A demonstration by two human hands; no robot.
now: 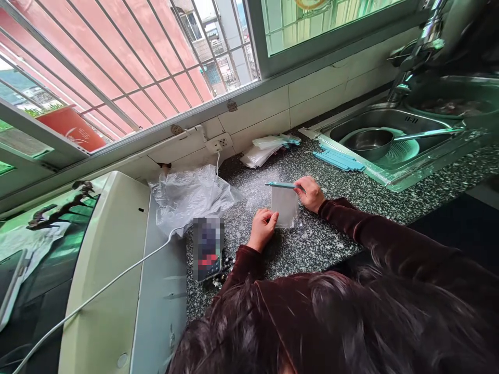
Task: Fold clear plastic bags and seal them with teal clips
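My right hand [310,194] is closed on one end of a thin blue strip [281,184], which looks like a bag sealing clip. The strip lies across the top edge of a small, whitish translucent plastic bag [284,204] on the speckled countertop. My left hand [264,228] is closed at the bag's lower left side, thumb and fingers pinching its edge. Several similar blue strips [338,158] lie in a pile beside the sink. A stack of flat translucent bags [262,151] rests against the wall. Whether the strip is fastened on the bag I cannot tell.
Left of my hands are a crumpled clear plastic bag [187,195] and a phone [208,249] with a blurred screen. A white cable [128,267] runs from the wall socket [219,144] across a pale appliance [101,259]. The sink [339,130] holds a pan [368,144].
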